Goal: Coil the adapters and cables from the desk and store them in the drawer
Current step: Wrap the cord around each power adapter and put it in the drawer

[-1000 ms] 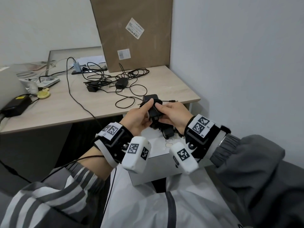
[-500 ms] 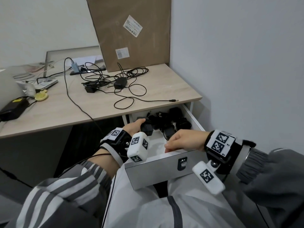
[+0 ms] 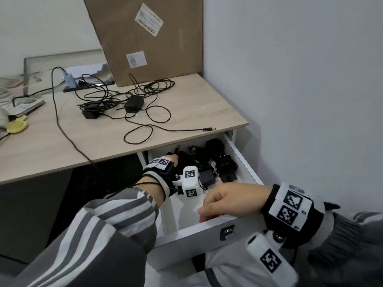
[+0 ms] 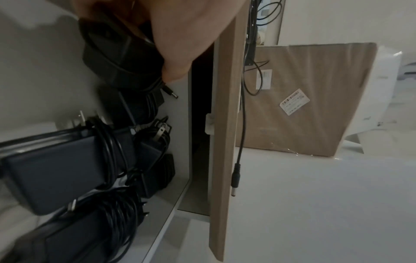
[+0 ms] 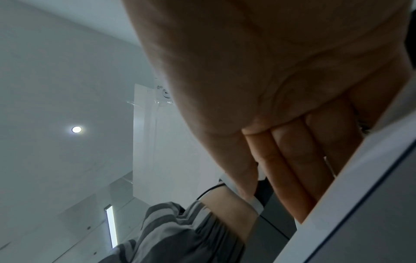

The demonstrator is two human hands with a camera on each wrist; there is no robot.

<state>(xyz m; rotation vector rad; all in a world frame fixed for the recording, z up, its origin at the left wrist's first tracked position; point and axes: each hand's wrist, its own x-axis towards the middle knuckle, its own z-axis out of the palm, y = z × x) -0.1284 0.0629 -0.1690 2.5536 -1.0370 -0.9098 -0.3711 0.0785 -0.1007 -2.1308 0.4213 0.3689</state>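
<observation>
My left hand (image 3: 173, 160) reaches deep into the open white drawer (image 3: 192, 230) and grips a black adapter (image 4: 117, 53) wrapped in its own cable, at the drawer's back left. Several other coiled black adapters (image 3: 226, 166) lie along the back and right of the drawer. My right hand (image 3: 209, 208) has its fingers (image 5: 290, 170) hooked over the top rim of the drawer front (image 5: 360, 213). On the desk (image 3: 62, 146) two black adapters (image 3: 134, 103) (image 3: 90, 114) remain in a tangle of loose cables, one ending in a barrel plug (image 3: 207, 129) near the desk edge.
A large cardboard box (image 3: 149, 38) leans on the wall behind the tangle. A long black cord (image 3: 62, 129) hangs over the desk's front edge. A yellow brush (image 3: 16, 126) and papers lie at the far left. The wall stands close on the right.
Both hands held the coiled adapter above the drawer a second ago. The left hand has since carried it down to the back of the drawer, and the right hand dropped onto the drawer front.
</observation>
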